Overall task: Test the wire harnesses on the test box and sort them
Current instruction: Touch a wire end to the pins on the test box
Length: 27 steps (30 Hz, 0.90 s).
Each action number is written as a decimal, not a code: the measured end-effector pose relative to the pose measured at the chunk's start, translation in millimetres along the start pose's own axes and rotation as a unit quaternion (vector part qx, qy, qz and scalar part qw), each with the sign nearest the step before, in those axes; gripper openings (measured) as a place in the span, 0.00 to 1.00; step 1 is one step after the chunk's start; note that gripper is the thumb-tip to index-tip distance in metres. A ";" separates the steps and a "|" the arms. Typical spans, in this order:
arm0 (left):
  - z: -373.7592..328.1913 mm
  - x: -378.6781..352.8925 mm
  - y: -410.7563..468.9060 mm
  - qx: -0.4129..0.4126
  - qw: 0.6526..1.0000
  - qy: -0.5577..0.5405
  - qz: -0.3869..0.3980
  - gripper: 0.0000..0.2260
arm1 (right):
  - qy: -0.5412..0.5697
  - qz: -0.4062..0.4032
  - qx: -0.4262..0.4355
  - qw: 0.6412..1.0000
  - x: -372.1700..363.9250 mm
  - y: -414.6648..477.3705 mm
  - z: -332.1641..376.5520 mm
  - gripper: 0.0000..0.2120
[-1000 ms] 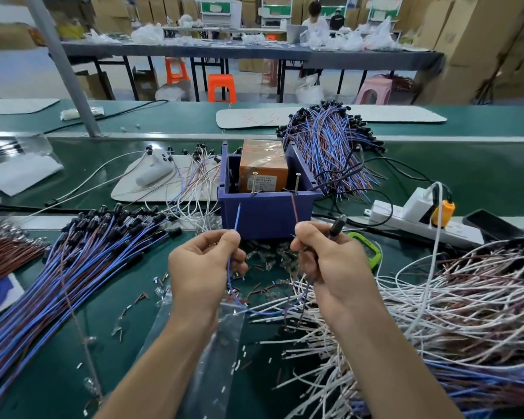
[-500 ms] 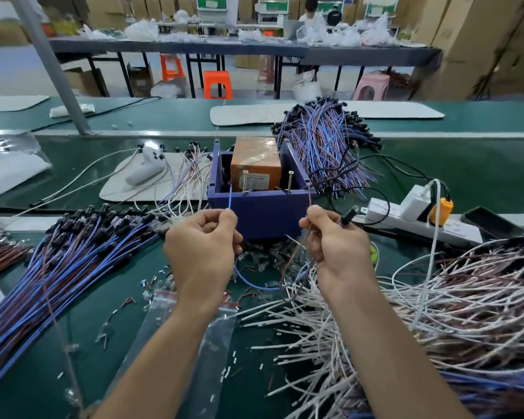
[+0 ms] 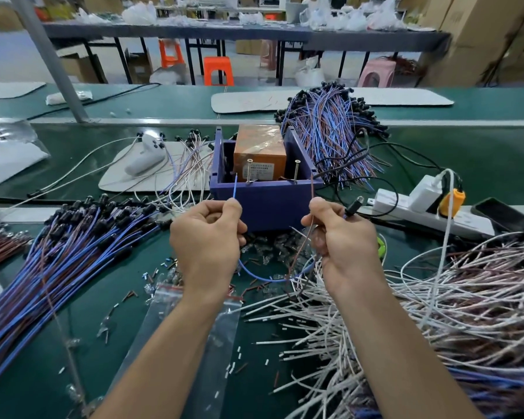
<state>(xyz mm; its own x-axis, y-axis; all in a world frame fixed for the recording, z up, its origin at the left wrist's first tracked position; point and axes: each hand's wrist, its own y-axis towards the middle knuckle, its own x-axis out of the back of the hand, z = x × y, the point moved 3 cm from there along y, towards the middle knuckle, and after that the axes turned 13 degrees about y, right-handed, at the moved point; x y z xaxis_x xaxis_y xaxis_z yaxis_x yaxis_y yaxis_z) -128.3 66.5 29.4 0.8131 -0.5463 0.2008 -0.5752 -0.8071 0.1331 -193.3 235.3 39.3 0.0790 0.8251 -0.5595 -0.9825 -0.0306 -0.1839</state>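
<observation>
A purple test box (image 3: 263, 201) stands in the middle of the green table, with an orange block (image 3: 259, 149) inside and two upright metal screws (image 3: 249, 172) at its front wall. My left hand (image 3: 208, 237) pinches the blue wire (image 3: 235, 187) of one harness, its tip pointing up just left of the left screw. My right hand (image 3: 342, 237) pinches the brown wire (image 3: 312, 192) of the same harness, tip up near the box's right corner, and also holds the harness's black connector (image 3: 353, 207). The wires loop down between both hands.
A sorted pile of blue and brown harnesses (image 3: 58, 255) lies at the left, another bundle (image 3: 330, 131) behind the box. White wires (image 3: 436, 297) pile at the right. A power strip (image 3: 421, 207), a phone (image 3: 502, 213), a plastic bag (image 3: 191, 328) and wire scraps lie around.
Both hands have risen toward the box and spread apart. The blue and brown wire tips now stand close to the screws.
</observation>
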 end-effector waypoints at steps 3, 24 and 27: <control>0.2 -2.2 -1.4 -0.004 1.000 -0.003 0.004 0.10 | 0.006 -0.002 -0.004 1.000 -0.8 0.2 -0.5 0.11; 0.8 -6.7 -4.9 0.003 0.999 -0.023 0.039 0.11 | 0.000 0.001 -0.003 1.000 -0.8 -0.7 -3.7 0.07; 0.7 -6.2 -4.9 0.007 0.999 -0.026 0.039 0.10 | 0.003 -0.001 0.000 1.000 -0.7 -0.3 -3.6 0.07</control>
<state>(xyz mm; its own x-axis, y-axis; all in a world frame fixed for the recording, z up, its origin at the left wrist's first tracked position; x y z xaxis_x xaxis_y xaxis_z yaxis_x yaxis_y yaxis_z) -130.5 73.7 26.8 0.7697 -0.6181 0.1597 -0.6358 -0.7646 0.1056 -192.4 232.6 36.9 0.0809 0.8221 -0.5635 -0.9824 -0.0297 -0.1844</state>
